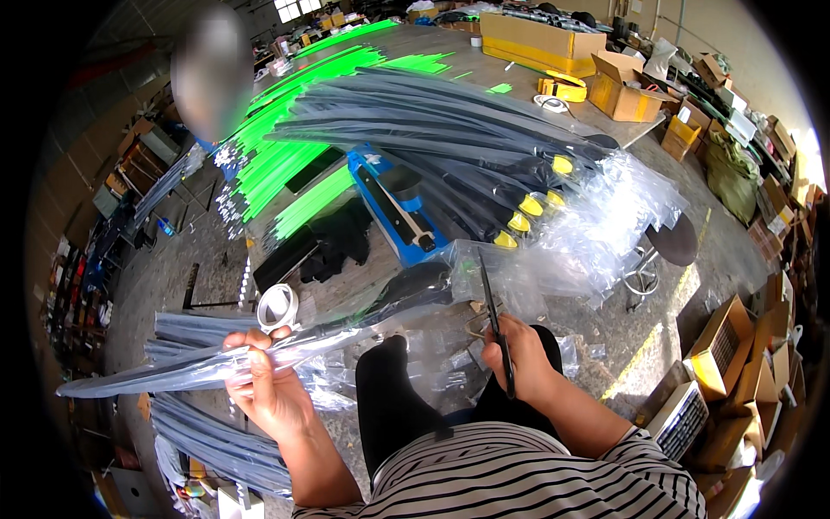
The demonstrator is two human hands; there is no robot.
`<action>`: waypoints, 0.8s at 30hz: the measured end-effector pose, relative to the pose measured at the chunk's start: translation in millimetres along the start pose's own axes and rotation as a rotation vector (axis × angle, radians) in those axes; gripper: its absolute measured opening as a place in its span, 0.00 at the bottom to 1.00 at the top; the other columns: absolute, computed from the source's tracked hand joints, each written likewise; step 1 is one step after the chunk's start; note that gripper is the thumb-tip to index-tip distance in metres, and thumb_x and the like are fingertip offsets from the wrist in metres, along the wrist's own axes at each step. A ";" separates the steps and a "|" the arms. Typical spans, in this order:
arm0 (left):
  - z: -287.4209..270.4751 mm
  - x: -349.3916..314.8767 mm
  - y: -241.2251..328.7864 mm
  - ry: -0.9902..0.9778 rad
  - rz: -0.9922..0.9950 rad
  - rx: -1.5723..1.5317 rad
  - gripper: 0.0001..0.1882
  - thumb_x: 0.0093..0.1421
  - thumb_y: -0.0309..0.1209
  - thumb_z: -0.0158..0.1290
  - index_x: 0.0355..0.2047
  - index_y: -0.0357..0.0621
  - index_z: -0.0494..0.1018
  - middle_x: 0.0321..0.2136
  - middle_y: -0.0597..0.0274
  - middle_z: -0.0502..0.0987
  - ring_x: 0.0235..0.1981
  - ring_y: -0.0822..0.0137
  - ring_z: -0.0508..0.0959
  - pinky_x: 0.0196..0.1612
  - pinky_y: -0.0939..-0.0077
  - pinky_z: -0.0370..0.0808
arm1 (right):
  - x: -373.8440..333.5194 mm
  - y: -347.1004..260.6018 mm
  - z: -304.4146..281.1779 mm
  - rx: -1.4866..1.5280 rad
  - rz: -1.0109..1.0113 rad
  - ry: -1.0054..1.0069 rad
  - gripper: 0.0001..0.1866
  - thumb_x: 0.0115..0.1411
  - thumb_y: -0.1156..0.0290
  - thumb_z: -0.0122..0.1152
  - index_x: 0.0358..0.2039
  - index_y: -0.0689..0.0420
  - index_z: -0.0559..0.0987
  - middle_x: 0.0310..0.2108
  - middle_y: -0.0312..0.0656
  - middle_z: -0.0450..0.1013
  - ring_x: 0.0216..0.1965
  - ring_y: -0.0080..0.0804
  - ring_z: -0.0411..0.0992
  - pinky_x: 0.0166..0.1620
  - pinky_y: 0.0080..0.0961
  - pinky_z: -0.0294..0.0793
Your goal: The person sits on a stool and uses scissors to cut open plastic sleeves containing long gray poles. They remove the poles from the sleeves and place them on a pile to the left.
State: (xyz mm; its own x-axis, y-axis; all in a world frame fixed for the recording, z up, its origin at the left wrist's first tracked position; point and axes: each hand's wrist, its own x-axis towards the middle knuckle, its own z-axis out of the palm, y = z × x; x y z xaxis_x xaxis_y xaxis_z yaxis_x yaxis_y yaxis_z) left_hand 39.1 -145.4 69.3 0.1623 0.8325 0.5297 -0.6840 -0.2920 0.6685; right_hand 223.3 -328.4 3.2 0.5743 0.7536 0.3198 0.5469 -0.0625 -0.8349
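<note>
My left hand (270,391) is closed around a long, slim bundle in a clear plastic sleeve (156,378). The sleeve tapers off to the far left; at its other end a wider dark part (411,290) shows through the film. In front of my right thigh, my right hand (526,359) grips scissors (489,298), their dark blades pointing up beside the loose plastic at the sleeve's wide end. Whether the blades touch the film I cannot tell. Just beyond lies a blue hand-press bag sealer (393,212) with a black arm.
Many grey sleeved bundles (415,104) with yellow tips lie across the table, over bright green strips (285,164). A white tape roll (277,306) sits near my left hand. More sleeved bundles (216,441) are at lower left. Cardboard boxes (722,346) line the right side. A person (212,78) is at upper left.
</note>
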 end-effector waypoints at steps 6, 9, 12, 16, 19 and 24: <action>-1.7 -1.6 -0.7 -0.018 -0.008 -0.001 0.14 0.53 0.24 0.49 0.39 0.35 0.62 0.27 0.56 0.68 0.32 0.60 0.71 0.42 0.64 0.66 | 4.9 -3.8 -1.7 -0.027 -0.001 0.031 0.25 0.49 0.53 0.54 0.16 0.65 0.64 0.19 0.53 0.61 0.22 0.53 0.62 0.25 0.37 0.61; -2.7 -1.7 -0.6 0.001 -0.008 0.000 0.14 0.53 0.24 0.49 0.39 0.35 0.62 0.27 0.56 0.68 0.32 0.60 0.71 0.42 0.65 0.67 | 4.7 -2.7 -0.6 -0.019 0.019 0.033 0.25 0.49 0.55 0.56 0.14 0.64 0.64 0.17 0.51 0.61 0.20 0.51 0.61 0.24 0.36 0.61; -2.1 -1.4 0.0 0.004 -0.004 0.005 0.14 0.52 0.24 0.50 0.39 0.35 0.62 0.27 0.57 0.68 0.32 0.60 0.71 0.41 0.65 0.67 | 2.3 1.0 1.9 -0.039 0.006 0.042 0.25 0.49 0.56 0.57 0.12 0.64 0.63 0.17 0.51 0.61 0.19 0.50 0.61 0.23 0.35 0.61; -2.1 -1.7 0.7 -0.003 -0.001 0.005 0.14 0.52 0.24 0.50 0.39 0.34 0.63 0.27 0.57 0.68 0.31 0.60 0.71 0.41 0.65 0.68 | 2.4 -0.1 1.7 -0.018 -0.002 0.048 0.24 0.49 0.57 0.57 0.12 0.65 0.63 0.17 0.51 0.61 0.19 0.50 0.61 0.23 0.36 0.61; -2.9 -2.8 0.9 -0.013 0.003 0.008 0.14 0.53 0.25 0.50 0.39 0.34 0.63 0.27 0.57 0.68 0.31 0.61 0.71 0.40 0.64 0.68 | 3.7 -5.4 -0.7 -0.034 -0.026 0.069 0.23 0.50 0.57 0.56 0.13 0.65 0.64 0.17 0.51 0.61 0.19 0.50 0.61 0.23 0.35 0.61; -1.3 -3.6 -3.8 -0.008 0.005 0.016 0.14 0.53 0.25 0.50 0.39 0.34 0.62 0.26 0.57 0.69 0.30 0.63 0.70 0.39 0.63 0.69 | 5.5 -8.2 -5.7 -0.040 0.018 0.069 0.23 0.50 0.58 0.56 0.15 0.66 0.65 0.16 0.50 0.61 0.19 0.48 0.62 0.23 0.34 0.62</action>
State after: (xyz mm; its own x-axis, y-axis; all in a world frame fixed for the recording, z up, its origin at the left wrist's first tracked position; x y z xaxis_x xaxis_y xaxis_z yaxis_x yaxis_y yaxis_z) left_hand 40.1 -146.7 64.2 0.1642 0.8274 0.5371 -0.6734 -0.3038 0.6740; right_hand 225.5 -327.5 14.4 0.6243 0.7050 0.3365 0.5593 -0.1027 -0.8225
